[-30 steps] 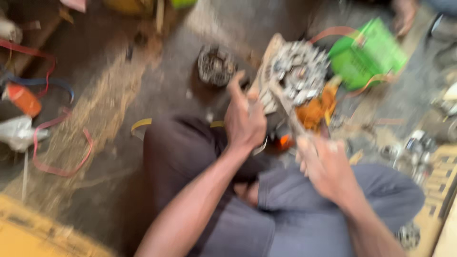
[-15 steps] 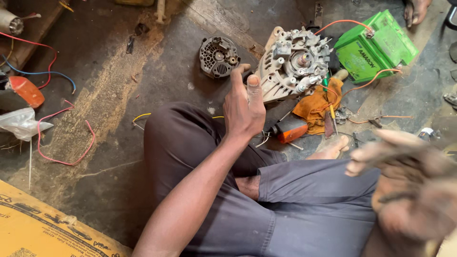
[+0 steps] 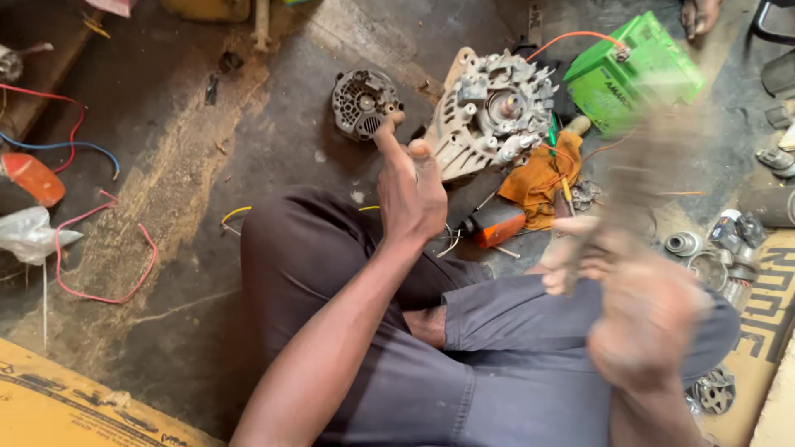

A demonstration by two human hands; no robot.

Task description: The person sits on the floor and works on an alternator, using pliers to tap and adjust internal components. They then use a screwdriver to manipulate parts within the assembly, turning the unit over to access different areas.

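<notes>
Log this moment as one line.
left hand: raised beside alternator housing | right hand: blurred, grip unclear | green battery: on floor

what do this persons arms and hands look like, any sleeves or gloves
Both arms are bare as far as the head view shows: no sleeves, gloves, watch or bands. The left hand is sharp, lean, with long fingers and no rings that I can see. The right hand is badly motion-blurred, so its fingers and any marks on it cannot be made out. Below them the person wears grey-blue trousers.

Repair workshop floor — alternator parts (image 3: 495,112), loose wires (image 3: 91,248)
</notes>
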